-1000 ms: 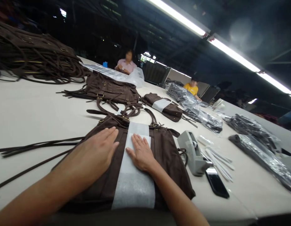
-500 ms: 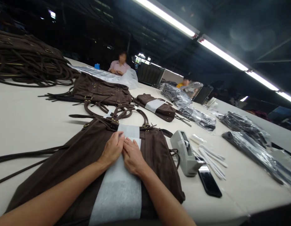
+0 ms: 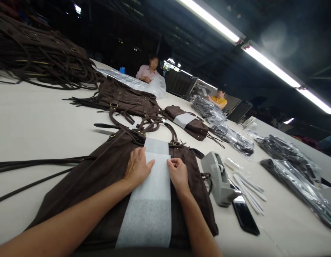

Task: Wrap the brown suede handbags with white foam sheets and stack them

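Note:
A large dark brown bag (image 3: 106,171) lies flat on the white table, its handles pointing away. Down its middle runs a pale strip of thin wrapping material (image 3: 152,200), with an overlapping edge near the handles. My left hand (image 3: 138,166) rests on the strip's left edge, fingers apart, thumb toward the centre. On the right edge, my right hand (image 3: 178,175) pinches the strip's upper corner between thumb and fingers.
Right of the bag are a grey tape dispenser (image 3: 220,180), a black phone (image 3: 245,214) and white strips (image 3: 250,192). Beyond lie more brown bags (image 3: 128,98) and plastic-wrapped bags (image 3: 232,137). A bag pile (image 3: 42,53) stands far left. Two people are across the table.
My hands have moved apart from the strip's middle, left hand to its left edge and right hand to its right edge. The camera view has shifted slightly.

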Demonstrator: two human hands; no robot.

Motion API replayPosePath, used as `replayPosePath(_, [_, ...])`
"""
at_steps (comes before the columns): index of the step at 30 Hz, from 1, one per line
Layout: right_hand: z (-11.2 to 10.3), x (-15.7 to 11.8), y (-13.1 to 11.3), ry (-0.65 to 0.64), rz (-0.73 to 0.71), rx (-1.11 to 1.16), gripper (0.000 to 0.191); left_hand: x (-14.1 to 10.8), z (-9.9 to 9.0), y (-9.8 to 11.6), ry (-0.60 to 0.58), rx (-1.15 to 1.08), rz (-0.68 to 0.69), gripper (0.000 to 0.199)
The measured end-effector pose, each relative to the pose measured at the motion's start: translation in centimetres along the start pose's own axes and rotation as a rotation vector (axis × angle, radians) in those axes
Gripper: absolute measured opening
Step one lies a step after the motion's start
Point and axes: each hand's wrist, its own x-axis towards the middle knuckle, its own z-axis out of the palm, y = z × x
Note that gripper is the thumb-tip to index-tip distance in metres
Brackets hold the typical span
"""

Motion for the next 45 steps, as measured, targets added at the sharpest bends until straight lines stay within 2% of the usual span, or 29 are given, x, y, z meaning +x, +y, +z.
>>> replayPosePath(5, [0.4,0.2,0.5,-0.002,-0.053,0.138,0.028,0.3,-0.3,0.1,0.006,-0.049,-0.041,0.040])
replayPosePath(10, [1.3,0.7,0.3,-0.027,-0.048,0.198,0.027,0.6,-0.5,0.1,0.010,-0.082,-0.087,0.051])
replayPosePath(12, [1.4,0.9,0.1,-0.058,-0.034,0.230,0.028,0.7,-0.6,0.1,0.012,-0.091,-0.100,0.053])
replayPosePath(17, [1.2,1.3,-0.4,-0.143,0.024,0.340,0.030,0.7,-0.8,0.2,0.014,-0.106,-0.103,0.042])
replayPosePath(23, [1.3,1.0,-0.4,-0.164,0.133,0.487,0.036,1.5,-1.2,-0.3,-0.031,-0.107,-0.110,0.031])
replayPosePath(27, [1.3,0.6,-0.7,-0.163,0.196,0.539,0.038,1.9,-1.3,-0.7,-0.057,-0.088,-0.076,0.011])
replayPosePath(38, [0.0,-1.2,-1.0,-0.136,0.232,0.528,0.051,2.2,-1.7,-0.5,0.089,-0.040,0.061,0.011])
replayPosePath(45, [-0.5,-2.1,-0.4,-0.131,0.224,0.456,0.052,3.3,-0.9,-0.7,-0.041,0.023,0.122,0.016])
